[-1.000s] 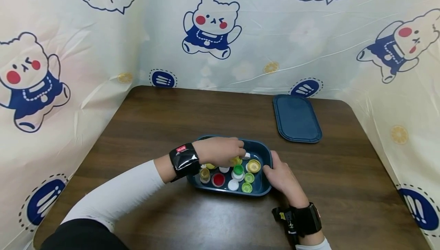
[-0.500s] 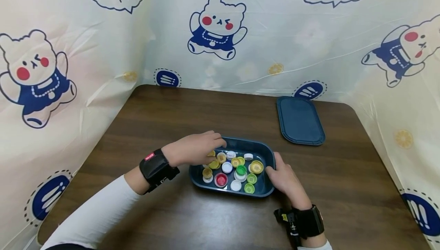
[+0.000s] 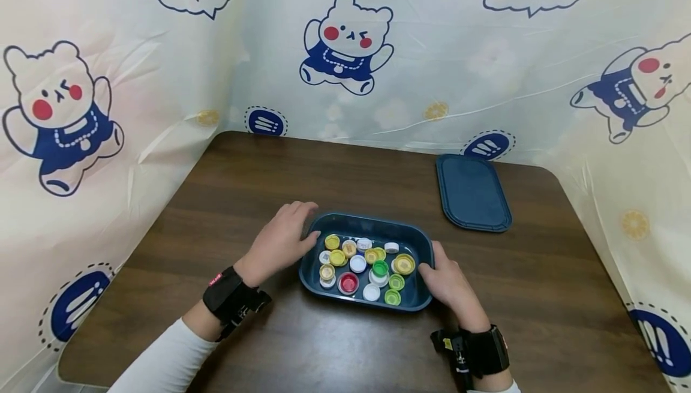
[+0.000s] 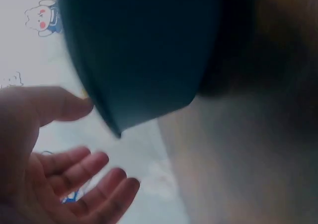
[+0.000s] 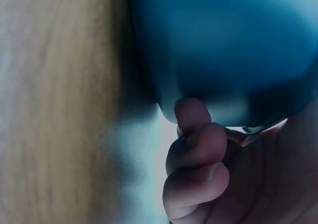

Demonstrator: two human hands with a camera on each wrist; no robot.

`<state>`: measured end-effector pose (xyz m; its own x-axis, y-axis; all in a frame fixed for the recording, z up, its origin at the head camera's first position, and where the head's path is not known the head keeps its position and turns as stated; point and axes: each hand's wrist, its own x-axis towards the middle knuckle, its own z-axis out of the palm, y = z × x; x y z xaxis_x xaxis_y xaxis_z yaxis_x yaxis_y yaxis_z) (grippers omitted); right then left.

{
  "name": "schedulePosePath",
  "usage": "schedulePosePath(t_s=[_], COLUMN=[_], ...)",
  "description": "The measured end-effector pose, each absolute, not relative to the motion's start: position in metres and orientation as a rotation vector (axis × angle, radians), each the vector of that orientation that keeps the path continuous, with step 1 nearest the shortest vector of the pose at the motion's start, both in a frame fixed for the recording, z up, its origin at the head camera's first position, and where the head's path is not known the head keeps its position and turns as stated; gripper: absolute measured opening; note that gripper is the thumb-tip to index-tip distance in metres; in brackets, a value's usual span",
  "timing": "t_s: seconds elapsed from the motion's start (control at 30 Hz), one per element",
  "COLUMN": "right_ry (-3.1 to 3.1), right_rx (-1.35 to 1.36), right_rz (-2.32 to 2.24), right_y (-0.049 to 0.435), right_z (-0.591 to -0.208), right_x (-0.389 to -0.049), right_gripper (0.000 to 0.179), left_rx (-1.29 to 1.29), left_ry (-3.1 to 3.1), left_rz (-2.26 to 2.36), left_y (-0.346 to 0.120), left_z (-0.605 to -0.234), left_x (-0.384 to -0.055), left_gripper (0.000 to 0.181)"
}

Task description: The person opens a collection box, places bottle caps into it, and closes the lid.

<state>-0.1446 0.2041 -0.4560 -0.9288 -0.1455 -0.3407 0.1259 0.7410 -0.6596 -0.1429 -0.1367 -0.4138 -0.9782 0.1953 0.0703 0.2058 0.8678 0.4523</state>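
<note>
A dark blue, round-cornered tray [image 3: 372, 228] holds several plastic bottle caps: a red cap [image 3: 348, 283], a green cap [image 3: 380, 268] on a white one, plus yellow, white and light green ones. My right hand [image 3: 450, 285] grips the tray's right end, thumb over the rim. In the right wrist view, curled fingers [image 5: 196, 184] lie against the tray's outer wall [image 5: 213, 50]. At the left end, my left hand [image 3: 278, 240] is spread, thumb tip right at the rim. The left wrist view shows its fingers [image 4: 114, 194] apart from the tray wall [image 4: 139, 50], holding nothing.
A flat blue lid [image 3: 474, 192] lies at the back right of the brown wooden table [image 3: 243, 177]. A pale curtain [image 3: 432, 39] printed with bears hangs behind and along both sides. Each wrist wears a black strap with a camera.
My left hand has withdrawn from over the caps to the tray's left end and spread its fingers, uncovering the caps there. The right hand keeps its grip. The head view has shifted slightly.
</note>
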Motion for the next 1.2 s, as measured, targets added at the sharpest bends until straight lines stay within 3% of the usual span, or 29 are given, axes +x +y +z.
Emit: schedulePosePath(t_s=[0.6,0.87,1.2], right_ry=[2.595,2.604,2.601], right_rx=[-0.007,-0.014,-0.023], right_rz=[-1.018,-1.025,-0.994], right_y=[0.203,0.203,0.201], right_z=[-0.461,-0.461,-0.458], right_x=[-0.146,-0.144,-0.146], right_gripper=[0.05,0.046,0.042], left_rx=[0.128,0.114,0.121], left_ry=[-3.107,-3.183,-3.263], left_rz=[-1.173,-1.213,-1.162], left_y=[-0.128,-0.125,-0.125], left_z=[-0.454,-0.453,-0.454], left_x=[-0.136,-0.137,-0.141], left_gripper=[0.054,0.043,0.058])
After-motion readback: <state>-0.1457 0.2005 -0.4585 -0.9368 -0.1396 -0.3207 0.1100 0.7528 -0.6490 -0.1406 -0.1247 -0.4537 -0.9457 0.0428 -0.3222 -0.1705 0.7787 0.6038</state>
